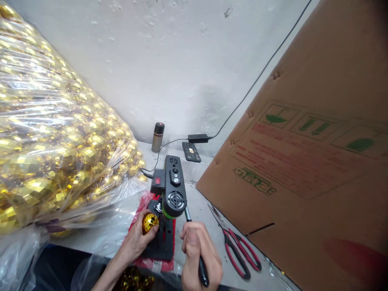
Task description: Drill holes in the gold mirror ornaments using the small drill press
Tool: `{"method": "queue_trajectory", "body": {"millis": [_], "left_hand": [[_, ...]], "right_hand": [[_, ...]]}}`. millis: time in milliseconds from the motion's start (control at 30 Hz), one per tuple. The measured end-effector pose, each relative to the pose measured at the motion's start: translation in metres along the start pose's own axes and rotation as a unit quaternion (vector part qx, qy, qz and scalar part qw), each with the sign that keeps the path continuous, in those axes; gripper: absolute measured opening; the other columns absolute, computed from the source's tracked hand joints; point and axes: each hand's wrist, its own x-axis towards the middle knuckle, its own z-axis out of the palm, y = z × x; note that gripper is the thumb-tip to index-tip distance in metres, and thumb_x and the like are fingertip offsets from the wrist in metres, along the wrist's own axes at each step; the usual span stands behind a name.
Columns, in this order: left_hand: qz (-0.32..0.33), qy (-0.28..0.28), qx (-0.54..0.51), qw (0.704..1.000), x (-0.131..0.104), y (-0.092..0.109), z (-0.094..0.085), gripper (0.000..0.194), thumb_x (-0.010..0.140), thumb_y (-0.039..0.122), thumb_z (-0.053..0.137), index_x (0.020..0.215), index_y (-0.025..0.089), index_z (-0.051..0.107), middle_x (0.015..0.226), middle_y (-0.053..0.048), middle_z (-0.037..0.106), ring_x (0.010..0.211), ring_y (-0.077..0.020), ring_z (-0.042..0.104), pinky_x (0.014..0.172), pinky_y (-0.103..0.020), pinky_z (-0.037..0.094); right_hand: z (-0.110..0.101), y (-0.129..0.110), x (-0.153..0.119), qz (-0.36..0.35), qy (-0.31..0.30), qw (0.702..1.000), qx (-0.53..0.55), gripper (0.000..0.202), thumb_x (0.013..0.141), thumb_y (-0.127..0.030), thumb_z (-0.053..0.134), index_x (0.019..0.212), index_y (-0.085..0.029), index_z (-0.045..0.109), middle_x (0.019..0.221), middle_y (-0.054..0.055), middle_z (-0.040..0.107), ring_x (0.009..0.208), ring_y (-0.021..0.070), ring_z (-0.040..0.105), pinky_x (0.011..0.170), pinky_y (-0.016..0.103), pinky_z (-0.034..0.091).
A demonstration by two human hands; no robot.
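ball (150,222): glossy, mirror-faceted | machine (174,186): matt plastic | carton (291,169): matt cardboard | bag (106,216): glossy plastic

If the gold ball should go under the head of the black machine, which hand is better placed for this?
Probably the left hand: it holds the gold ball close to the black machine. The right hand is busy gripping the lever on the machine's right side.

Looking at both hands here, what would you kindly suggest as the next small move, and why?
I would probably have the left hand bring the gold ball rightward under the black machine head: the ball shows to the left of it, while the right hand grips the lever.
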Motion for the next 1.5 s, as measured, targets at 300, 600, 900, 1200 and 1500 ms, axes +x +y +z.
{"method": "queue_trajectory", "body": {"millis": [300, 600, 900, 1200, 1500], "left_hand": [[0.008, -0.032, -0.022, 0.999, 0.003, -0.004, -0.013, 0.058, 0.08, 0.053, 0.069, 0.128, 0.02, 0.062, 0.123, -0.013, 0.075, 0.114, -0.0327, 0.07, 0.104, -0.044, 0.054], [0.045, -0.073, 0.019, 0.996, 0.004, -0.003, -0.014, 0.061, 0.077, 0.042, 0.079, 0.134, 0.023, 0.068, 0.134, -0.015, 0.074, 0.125, -0.0377, 0.069, 0.113, -0.053, 0.05], [0.092, -0.087, 0.078, 0.989, 0.002, 0.004, -0.005, 0.058, 0.074, 0.026, 0.077, 0.131, 0.022, 0.069, 0.128, -0.016, 0.076, 0.118, -0.0388, 0.071, 0.108, -0.054, 0.054], [0.027, -0.105, 0.014, 0.994, -0.002, -0.004, -0.021, 0.063, 0.078, 0.041, 0.078, 0.136, 0.022, 0.065, 0.135, -0.016, 0.073, 0.124, -0.0384, 0.069, 0.112, -0.052, 0.05], [-0.02, -0.147, -0.075, 0.986, 0.007, -0.01, -0.028, 0.074, 0.08, 0.053, 0.076, 0.141, 0.017, 0.057, 0.134, -0.016, 0.072, 0.121, -0.0352, 0.07, 0.107, -0.046, 0.054]], "right_hand": [[-0.005, 0.007, 0.011, -0.073, -0.031, 0.997, -0.017, 0.03, 0.103, -0.006, 0.044, 0.079, -0.021, 0.052, 0.068, -0.004, 0.051, 0.058, 0.0086, 0.052, 0.055, 0.021, 0.041], [-0.005, 0.006, 0.017, -0.076, -0.027, 0.997, -0.019, 0.031, 0.102, -0.005, 0.044, 0.077, -0.022, 0.052, 0.067, -0.004, 0.048, 0.061, 0.0094, 0.053, 0.057, 0.022, 0.043], [-0.007, 0.008, 0.016, -0.074, -0.035, 0.996, -0.023, 0.029, 0.103, -0.007, 0.044, 0.08, -0.022, 0.052, 0.068, -0.004, 0.05, 0.06, 0.0081, 0.053, 0.056, 0.02, 0.043], [-0.007, 0.008, 0.014, -0.08, -0.036, 0.996, -0.025, 0.029, 0.103, -0.005, 0.044, 0.08, -0.022, 0.051, 0.069, -0.004, 0.049, 0.061, 0.0082, 0.053, 0.057, 0.02, 0.043], [-0.004, 0.006, 0.017, -0.071, -0.031, 0.997, -0.017, 0.03, 0.103, -0.005, 0.044, 0.079, -0.022, 0.05, 0.069, -0.005, 0.046, 0.062, 0.0072, 0.051, 0.058, 0.019, 0.043]]}}
